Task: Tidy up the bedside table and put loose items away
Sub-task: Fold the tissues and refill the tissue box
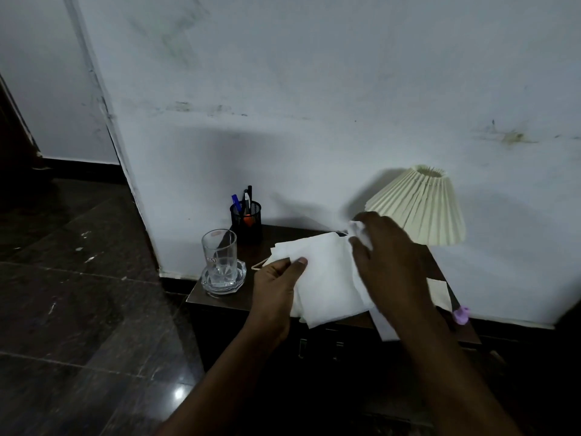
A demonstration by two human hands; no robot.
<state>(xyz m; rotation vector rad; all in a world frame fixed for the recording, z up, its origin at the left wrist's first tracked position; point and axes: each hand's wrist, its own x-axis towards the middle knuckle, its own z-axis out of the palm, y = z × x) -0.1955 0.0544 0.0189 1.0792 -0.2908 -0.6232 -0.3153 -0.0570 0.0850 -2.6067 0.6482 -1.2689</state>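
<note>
Over bedside table (pixel 220 297) front edge I see left hand (pixel 276 278) thumb-pinching white cloth (pixel 323 278); right hand (pixel 390 262), palm down, gripping cloth's far corner.

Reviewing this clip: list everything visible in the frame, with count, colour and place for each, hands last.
bedside table: one, dark brown, against the wall, centre frame.
drinking glass: one, clear, upright in the glass dish, table's left front.
glass dish: one, clear, under the drinking glass.
pen holder: one, black mesh, back left of table, holding several pens.
white cloth: one, white, lying mid-table, gripped by both hands.
lamp: one, cream pleated shade, back right of table.
purple object: one, small, at the table's right edge; cannot tell what it is.
left hand: pinching the cloth's left edge.
right hand: grasping the cloth's upper right part.
</note>
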